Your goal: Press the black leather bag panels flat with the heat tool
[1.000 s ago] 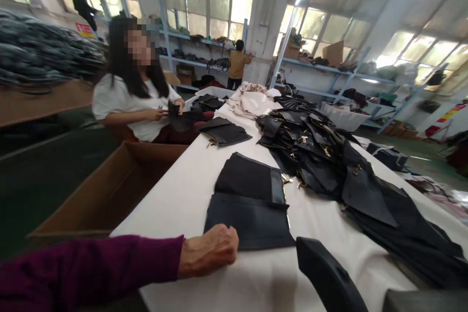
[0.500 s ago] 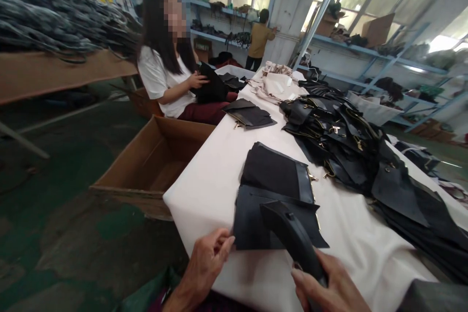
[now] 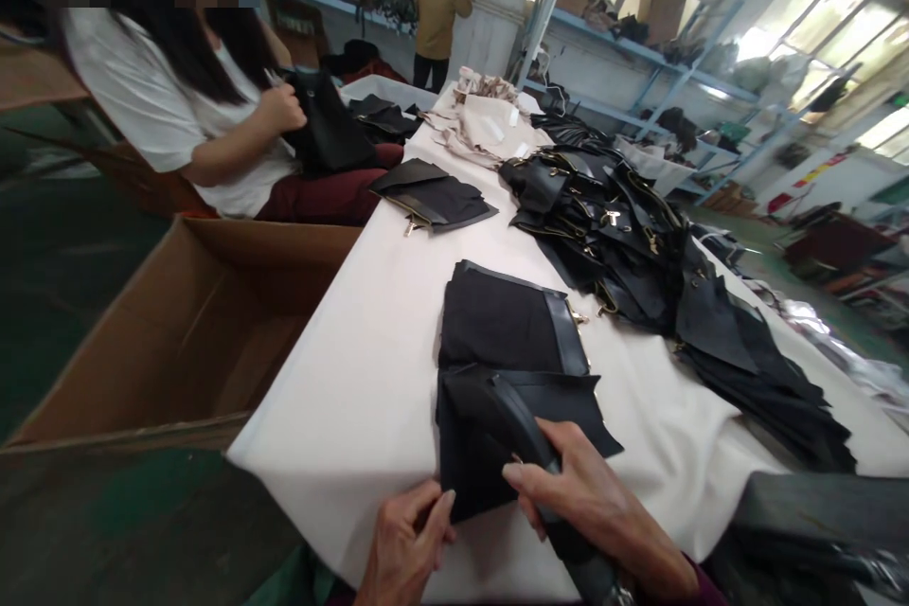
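My left hand (image 3: 412,530) pinches the lower left corner of a black fabric piece (image 3: 472,464) near the front of the white-covered table. In my right hand (image 3: 589,492) is a black handheld tool (image 3: 529,421), its fingers wrapped round the body. The tool's front end lies over the black piece and hides part of it. Just beyond is a black panel (image 3: 501,317) with a dark glossy strip and a gold-coloured zipper pull at its right edge.
A large pile of black pieces (image 3: 603,227) covers the table's right side. A smaller black stack (image 3: 433,194) lies farther back, before pale cloth (image 3: 490,123). An open cardboard box (image 3: 205,331) stands at the left, beside a seated person (image 3: 234,133).
The view has shifted right and closer. My left hand has taken hold of the corner of the black piece. The tool in my right hand has moved left over it.
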